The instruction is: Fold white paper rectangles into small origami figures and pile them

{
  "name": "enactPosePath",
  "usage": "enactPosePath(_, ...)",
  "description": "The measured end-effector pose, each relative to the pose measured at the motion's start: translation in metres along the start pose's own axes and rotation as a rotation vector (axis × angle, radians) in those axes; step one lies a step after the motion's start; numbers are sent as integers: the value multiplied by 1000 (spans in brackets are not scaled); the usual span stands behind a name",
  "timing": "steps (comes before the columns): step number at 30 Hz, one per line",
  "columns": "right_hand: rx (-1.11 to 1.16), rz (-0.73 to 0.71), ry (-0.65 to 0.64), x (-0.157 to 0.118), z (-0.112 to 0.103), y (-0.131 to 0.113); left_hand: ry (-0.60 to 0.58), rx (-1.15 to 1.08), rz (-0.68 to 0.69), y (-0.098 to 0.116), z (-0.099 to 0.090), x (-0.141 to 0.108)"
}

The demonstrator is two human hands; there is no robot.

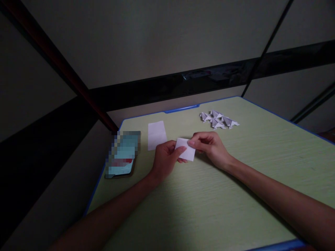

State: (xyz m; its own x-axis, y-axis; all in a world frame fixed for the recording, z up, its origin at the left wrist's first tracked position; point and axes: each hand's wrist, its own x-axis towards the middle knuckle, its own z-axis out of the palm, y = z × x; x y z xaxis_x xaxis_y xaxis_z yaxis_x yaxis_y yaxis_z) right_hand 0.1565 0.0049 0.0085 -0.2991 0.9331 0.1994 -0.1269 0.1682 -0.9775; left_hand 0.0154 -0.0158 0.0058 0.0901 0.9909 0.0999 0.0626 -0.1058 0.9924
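A small white folded paper (188, 154) is held up between my two hands over the table. My left hand (165, 157) grips its left side, thumb lying across the front and fingers behind. At the upper right corner, my right hand (210, 148) pinches the paper between thumb and fingers. Behind my left hand lies a flat white sheet of paper (156, 132). Several folded paper figures (218, 119) sit in a cluster on the table beyond my right hand.
A phone (123, 155) with a lit, blurred screen lies at the table's left edge. The light green table (274, 150) has a blue rim. Behind it stands a pale panel (162, 45) with a dark glossy strip.
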Motion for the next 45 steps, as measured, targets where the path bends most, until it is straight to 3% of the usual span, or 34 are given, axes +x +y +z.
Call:
enactPosePath(5,-90,4,-68,0,-7,-1,-53,-31,-24,0,0,-1)
enactPosePath(12,-195,42,-286,-5,-4,-3,-272,19,-100,-3,-2,-1)
enactPosePath(17,-352,-11,-321,-6,-4,-4,-335,65,-139,-4,-3,0)
enactPosePath(20,-425,-41,-312,-6,-5,-6,-316,39,-139,-3,-2,0)
enactPosePath(27,-557,-99,-130,-1,-2,-4,-176,-16,-110,1,0,0)
enactPosePath(32,-536,-48,-126,0,-3,1,-97,-16,-88,1,-1,0)
enactPosePath(35,-445,15,-180,-1,-5,2,-124,-17,-103,0,-2,1)
enactPosePath(40,-343,8,-271,-2,-6,-1,-278,33,-148,-5,-2,2)
enactPosePath(45,-510,-61,-191,-2,-4,-3,-266,60,-114,-7,-1,3)
